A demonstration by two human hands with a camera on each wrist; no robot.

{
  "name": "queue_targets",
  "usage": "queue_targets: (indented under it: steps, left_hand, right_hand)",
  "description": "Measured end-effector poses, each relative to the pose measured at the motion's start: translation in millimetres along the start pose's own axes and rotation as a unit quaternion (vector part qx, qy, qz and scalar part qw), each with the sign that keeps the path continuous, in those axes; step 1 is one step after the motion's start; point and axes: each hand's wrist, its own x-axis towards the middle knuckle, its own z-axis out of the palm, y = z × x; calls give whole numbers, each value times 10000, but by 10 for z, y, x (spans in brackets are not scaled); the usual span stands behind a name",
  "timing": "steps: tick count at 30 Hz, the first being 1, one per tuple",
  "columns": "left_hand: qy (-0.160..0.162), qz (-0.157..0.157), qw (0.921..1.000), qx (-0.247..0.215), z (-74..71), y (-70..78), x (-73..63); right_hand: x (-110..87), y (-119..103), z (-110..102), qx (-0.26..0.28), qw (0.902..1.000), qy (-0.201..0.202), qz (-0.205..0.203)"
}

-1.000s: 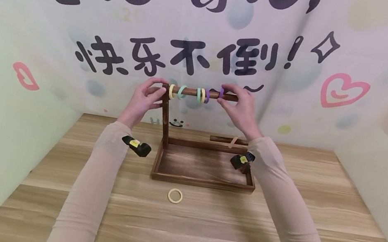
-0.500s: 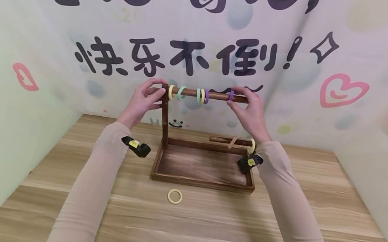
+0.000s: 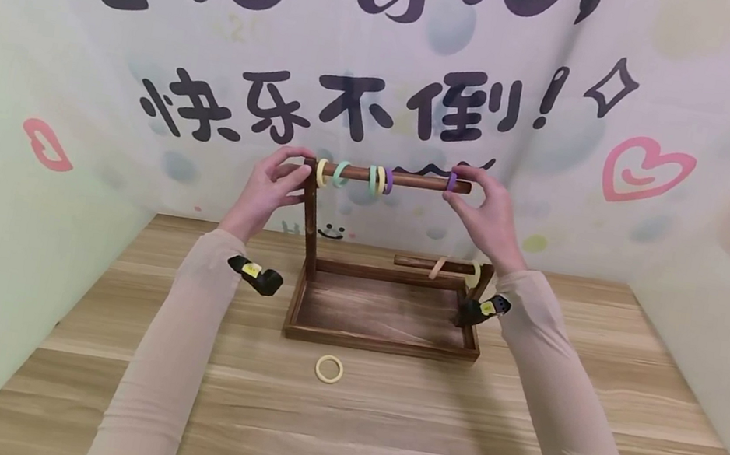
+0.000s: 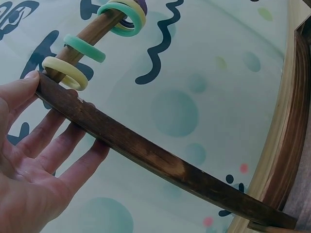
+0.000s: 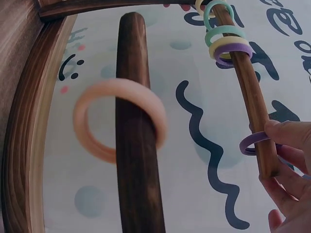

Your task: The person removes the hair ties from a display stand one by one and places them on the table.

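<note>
The right hand [image 3: 490, 216] pinches a plastic-looking purple ring [image 3: 452, 181] near the free end of a brown wooden rod [image 3: 421, 182]. Probably light, stiff (hold its rim); the left hand [image 3: 265, 185] grips a brown wooden post [image 3: 311, 223].

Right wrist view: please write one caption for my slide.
Right hand holding a purple ring around a wooden rod, near its free end.

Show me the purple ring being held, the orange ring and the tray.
Held purple ring [image 3: 452, 181], head view: middle of its visible band.
Orange ring [image 5: 80, 119], right wrist view: left side of its band.
Tray [image 3: 384, 311], head view: bare floor inside the rim.
</note>
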Motion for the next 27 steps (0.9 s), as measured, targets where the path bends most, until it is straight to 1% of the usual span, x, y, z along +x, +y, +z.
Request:
queue_targets:
  steps: [7, 16, 21, 27]
  left_hand:
    - [-19, 1, 10000, -23, -11, -6, 1]
    - [-10, -7, 10000, -42, 0, 4, -2]
    - [0, -12, 10000, -58, -2, 4, 1]
    - [12, -39, 9999, -114, 5, 19, -2]
  right_hand:
    - [-22, 16, -90, 30, 9999, -23, 137]
    - [-33, 52, -208, -68, 9995, -16, 316]
    - [-50, 84, -245, -63, 9996, 35, 270]
    - [-101, 132, -285, 141, 9997, 74, 207]
